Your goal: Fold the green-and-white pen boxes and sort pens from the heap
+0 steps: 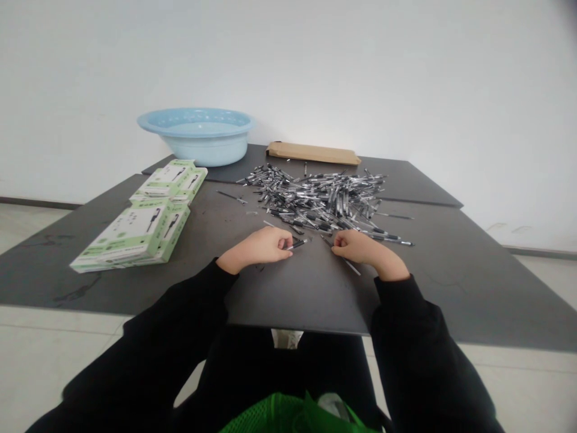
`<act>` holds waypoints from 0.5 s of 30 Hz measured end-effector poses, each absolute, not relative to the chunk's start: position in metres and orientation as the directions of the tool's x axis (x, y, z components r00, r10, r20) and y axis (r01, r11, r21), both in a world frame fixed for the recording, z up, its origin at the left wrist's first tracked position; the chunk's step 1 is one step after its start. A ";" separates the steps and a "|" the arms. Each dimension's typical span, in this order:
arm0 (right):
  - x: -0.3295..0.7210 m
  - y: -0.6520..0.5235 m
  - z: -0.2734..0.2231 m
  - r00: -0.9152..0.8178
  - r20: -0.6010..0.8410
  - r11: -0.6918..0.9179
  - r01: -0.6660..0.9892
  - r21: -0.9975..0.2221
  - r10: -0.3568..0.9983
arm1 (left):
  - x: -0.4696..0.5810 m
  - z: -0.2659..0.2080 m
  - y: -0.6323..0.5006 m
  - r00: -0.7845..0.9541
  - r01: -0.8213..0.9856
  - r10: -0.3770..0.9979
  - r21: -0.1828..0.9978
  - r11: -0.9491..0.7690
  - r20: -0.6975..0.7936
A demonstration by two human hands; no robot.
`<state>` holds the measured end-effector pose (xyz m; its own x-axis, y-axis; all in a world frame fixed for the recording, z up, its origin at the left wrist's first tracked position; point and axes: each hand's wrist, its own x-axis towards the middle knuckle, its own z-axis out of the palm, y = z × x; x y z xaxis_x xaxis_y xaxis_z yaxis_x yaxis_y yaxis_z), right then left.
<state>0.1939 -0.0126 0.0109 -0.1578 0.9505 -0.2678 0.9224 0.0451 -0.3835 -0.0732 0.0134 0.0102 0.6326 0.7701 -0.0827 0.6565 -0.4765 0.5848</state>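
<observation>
Many black-and-clear pens (336, 195) lie in a loose heap on the dark table (297, 294). At the heap's near left side, my left hand (267, 245) is closed on a pen (296, 245), whose tip end points right out of the fingers. My right hand (358, 246) pinches a thin pen or refill (352, 266) near the heap's front edge; it slants from upper left to lower right under the fingers. The two hands are a short way apart. The fingers partly hide what each one holds.
Green-and-white boxes (130, 231) are stacked on the left. A large light blue basin (202, 144) stands at the back left, beside a flat brown cardboard piece (313, 153) near the wall. A few single pens lie around the heap. The table's front edge is close to my body.
</observation>
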 end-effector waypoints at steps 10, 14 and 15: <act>0.193 -0.012 0.011 -0.161 -0.266 0.051 0.925 -0.376 0.951 | -0.073 0.014 0.009 0.623 0.714 0.773 0.491 -0.499 -0.120; 0.194 -0.010 0.010 -0.162 -0.286 0.036 0.915 -0.401 0.945 | -0.072 0.014 0.008 0.620 0.719 0.776 0.477 -0.505 -0.114; 0.194 -0.010 0.009 -0.155 -0.296 0.026 0.918 -0.397 0.942 | -0.072 0.013 0.008 0.626 0.714 0.772 0.476 -0.513 -0.108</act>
<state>0.1945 -0.0096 0.0092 -0.1547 0.9424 -0.2965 0.9175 0.0258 -0.3969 -0.0722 0.0084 0.0131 0.6265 0.7720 -0.1076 0.7143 -0.5134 0.4757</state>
